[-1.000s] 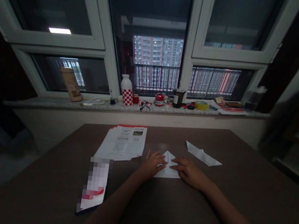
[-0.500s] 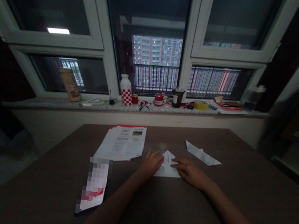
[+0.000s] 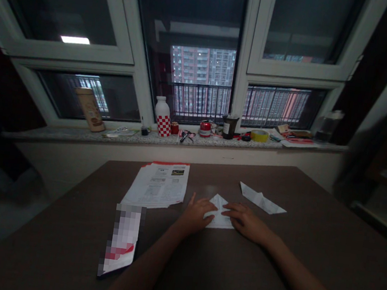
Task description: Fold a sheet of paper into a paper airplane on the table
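A folded sheet of white printed paper (image 3: pixel 219 222) lies on the brown table, its pointed top facing the window. My left hand (image 3: pixel 196 216) rests over its left side, fingers reaching onto the paper, thumb near the lower edge. From the right, my right hand (image 3: pixel 248 222) lays its outstretched fingers on the paper's right side; the fingertips of both hands are close together near its middle. Both hands are open and pressed on the sheet rather than gripping it. Beyond my right hand lies a folded paper boat-like shape (image 3: pixel 262 200), apart from it.
A stack of printed sheets (image 3: pixel 159 185) lies to the left on the table (image 3: pixel 225 282). Nearer is a phone-like flat item (image 3: pixel 119 263), partly pixelated. On the windowsill (image 3: pixel 126 140) stand a checkered bottle (image 3: pixel 163 117), a tan flask (image 3: pixel 90 110), a dark cup (image 3: pixel 229 127) and yellow tape (image 3: pixel 259 135).
My left hand has slid right across the folded paper, its fingers now nearer the middle and covering more of the left side. My right hand has stayed nearly still.
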A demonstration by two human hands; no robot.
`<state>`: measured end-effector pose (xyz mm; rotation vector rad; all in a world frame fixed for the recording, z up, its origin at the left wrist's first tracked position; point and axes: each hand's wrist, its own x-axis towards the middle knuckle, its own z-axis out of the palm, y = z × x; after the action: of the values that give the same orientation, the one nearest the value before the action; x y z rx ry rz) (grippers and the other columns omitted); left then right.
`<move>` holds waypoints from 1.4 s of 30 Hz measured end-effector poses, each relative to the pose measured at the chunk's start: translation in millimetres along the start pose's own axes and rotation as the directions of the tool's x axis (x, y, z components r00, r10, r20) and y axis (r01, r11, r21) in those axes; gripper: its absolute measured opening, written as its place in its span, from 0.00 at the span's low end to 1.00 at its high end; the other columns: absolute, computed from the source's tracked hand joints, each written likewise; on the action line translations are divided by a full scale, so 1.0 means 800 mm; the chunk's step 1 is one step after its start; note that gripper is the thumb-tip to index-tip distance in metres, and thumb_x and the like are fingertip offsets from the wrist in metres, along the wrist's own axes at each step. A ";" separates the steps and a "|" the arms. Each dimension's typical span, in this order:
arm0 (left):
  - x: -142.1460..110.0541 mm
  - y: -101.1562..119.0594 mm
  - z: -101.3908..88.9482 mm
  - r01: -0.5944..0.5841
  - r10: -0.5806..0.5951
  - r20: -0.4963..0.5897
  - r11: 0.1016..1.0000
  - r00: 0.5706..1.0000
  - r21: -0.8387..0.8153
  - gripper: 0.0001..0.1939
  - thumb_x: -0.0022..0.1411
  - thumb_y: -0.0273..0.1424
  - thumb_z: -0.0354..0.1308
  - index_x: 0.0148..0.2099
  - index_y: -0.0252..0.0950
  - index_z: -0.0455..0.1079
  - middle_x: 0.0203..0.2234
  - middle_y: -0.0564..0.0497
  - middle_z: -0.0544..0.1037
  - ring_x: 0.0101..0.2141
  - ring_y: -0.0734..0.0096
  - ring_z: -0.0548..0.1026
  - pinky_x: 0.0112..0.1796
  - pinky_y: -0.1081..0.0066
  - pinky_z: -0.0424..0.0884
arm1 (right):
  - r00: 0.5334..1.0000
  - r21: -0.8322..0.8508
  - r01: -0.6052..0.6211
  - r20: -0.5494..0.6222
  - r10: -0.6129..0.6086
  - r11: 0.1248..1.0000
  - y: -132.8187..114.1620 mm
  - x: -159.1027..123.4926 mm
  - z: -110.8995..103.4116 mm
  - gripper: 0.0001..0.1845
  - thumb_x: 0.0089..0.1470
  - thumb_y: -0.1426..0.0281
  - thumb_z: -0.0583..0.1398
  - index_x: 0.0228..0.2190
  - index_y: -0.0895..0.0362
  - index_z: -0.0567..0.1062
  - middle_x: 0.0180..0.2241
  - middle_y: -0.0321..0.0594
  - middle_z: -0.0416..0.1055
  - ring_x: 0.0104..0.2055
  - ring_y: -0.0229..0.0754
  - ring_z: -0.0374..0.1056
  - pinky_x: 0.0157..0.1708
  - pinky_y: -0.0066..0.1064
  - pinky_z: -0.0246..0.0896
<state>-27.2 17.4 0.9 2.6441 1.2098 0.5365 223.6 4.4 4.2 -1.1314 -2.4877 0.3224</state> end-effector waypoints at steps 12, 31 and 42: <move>0.000 -0.001 -0.007 -0.021 0.028 0.067 0.995 0.997 -0.097 0.15 0.63 0.39 0.57 0.52 0.50 0.69 0.54 0.54 0.72 0.59 0.63 0.62 0.62 0.43 0.32 | 0.999 0.030 0.040 -0.007 -0.040 0.999 -0.003 -0.001 -0.002 0.17 0.60 0.68 0.55 0.50 0.48 0.74 0.54 0.40 0.68 0.58 0.47 0.60 0.59 0.44 0.52; 0.000 0.004 -0.013 0.038 -0.023 0.104 0.988 0.994 -0.149 0.19 0.55 0.48 0.63 0.47 0.48 0.73 0.55 0.52 0.72 0.59 0.59 0.63 0.61 0.43 0.34 | 1.000 0.157 -0.002 0.007 0.001 0.988 0.000 -0.003 -0.003 0.14 0.59 0.57 0.58 0.40 0.49 0.80 0.53 0.40 0.70 0.58 0.48 0.61 0.64 0.48 0.42; 0.002 0.010 -0.013 0.043 -0.036 0.075 0.995 0.997 -0.093 0.09 0.64 0.39 0.55 0.44 0.48 0.75 0.53 0.55 0.74 0.57 0.64 0.65 0.61 0.44 0.34 | 0.999 0.075 0.001 -0.045 0.003 0.997 0.000 -0.001 -0.002 0.16 0.57 0.56 0.59 0.44 0.49 0.78 0.49 0.41 0.72 0.54 0.47 0.64 0.58 0.42 0.52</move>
<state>-24.7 13.5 13.7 2.5325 1.1835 0.4741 224.5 3.7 5.6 -1.0981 -2.4148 0.3826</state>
